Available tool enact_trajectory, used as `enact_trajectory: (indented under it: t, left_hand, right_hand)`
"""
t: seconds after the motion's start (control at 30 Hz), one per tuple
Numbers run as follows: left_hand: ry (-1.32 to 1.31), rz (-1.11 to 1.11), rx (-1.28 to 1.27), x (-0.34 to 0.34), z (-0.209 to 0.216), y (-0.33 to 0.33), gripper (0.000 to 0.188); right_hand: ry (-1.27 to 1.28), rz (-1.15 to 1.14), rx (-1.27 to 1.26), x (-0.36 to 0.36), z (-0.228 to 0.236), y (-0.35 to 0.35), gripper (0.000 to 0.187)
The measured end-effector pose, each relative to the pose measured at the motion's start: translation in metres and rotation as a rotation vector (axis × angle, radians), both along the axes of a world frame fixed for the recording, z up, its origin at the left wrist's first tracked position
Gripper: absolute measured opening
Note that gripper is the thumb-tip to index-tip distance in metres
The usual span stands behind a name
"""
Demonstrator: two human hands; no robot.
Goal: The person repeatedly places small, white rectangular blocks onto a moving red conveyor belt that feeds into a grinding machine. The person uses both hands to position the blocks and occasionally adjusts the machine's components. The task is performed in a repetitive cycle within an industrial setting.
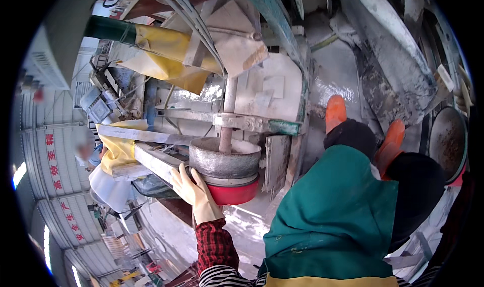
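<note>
My left hand (195,192), in a cream rubber glove, reaches up from the lower edge with its fingers stretched out and apart. It lies against the left side of a round grey drum (222,164) and the red bowl-shaped part (234,194) below it. The fingertips are next to the end of a pale plank (156,162). An upright rod (228,105) enters the drum from above, and its inside is mostly hidden. Of my right arm only a dark sleeve (456,221) shows at the right rim; the hand is out of sight.
A green-ended crossbar (282,126) passes behind the rod. Yellow sheeting (174,47) hangs at the upper left. My orange boots (335,113) stand on wet floor at the right, near a large round pan (447,138). A person (94,153) is at the far left.
</note>
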State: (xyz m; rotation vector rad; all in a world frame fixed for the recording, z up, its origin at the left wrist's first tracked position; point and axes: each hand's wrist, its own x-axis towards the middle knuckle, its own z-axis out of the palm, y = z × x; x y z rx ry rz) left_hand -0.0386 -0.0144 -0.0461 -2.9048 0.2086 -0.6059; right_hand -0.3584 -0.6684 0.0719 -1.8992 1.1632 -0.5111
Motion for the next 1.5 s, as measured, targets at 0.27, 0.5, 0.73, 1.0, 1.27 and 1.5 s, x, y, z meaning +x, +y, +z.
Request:
enact_trajectory:
  t: [0.27,0.5,0.73,1.0,1.27,1.5]
  left_hand:
    - [0.140,0.037,-0.677,0.046,0.016,0.045,0.046]
    - [0.073,-0.064,-0.314,0.057,0.001,0.066,0.052]
    - [0.165,0.000,-0.360,0.045,0.011,0.052,0.056]
    - [0.218,0.079,-0.587,0.036,0.013,0.029,0.058]
    - [0.180,0.057,-0.545,0.034,0.004,0.041,0.058]
    - [0.311,0.118,-0.588,0.029,0.005,0.045,0.061]
  right_hand:
    - [0.021,0.282,0.004,0.111,-0.097,0.059,0.039]
    - [0.084,0.522,0.233,0.129,-0.129,0.073,0.040]
    - [0.215,0.605,0.255,0.136,-0.122,0.077,0.043]
    - [0.230,0.627,0.226,0.132,-0.117,0.078,0.042]
    - [0.251,0.638,0.225,0.130,-0.117,0.077,0.043]
    - [0.274,0.643,0.210,0.128,-0.121,0.075,0.043]
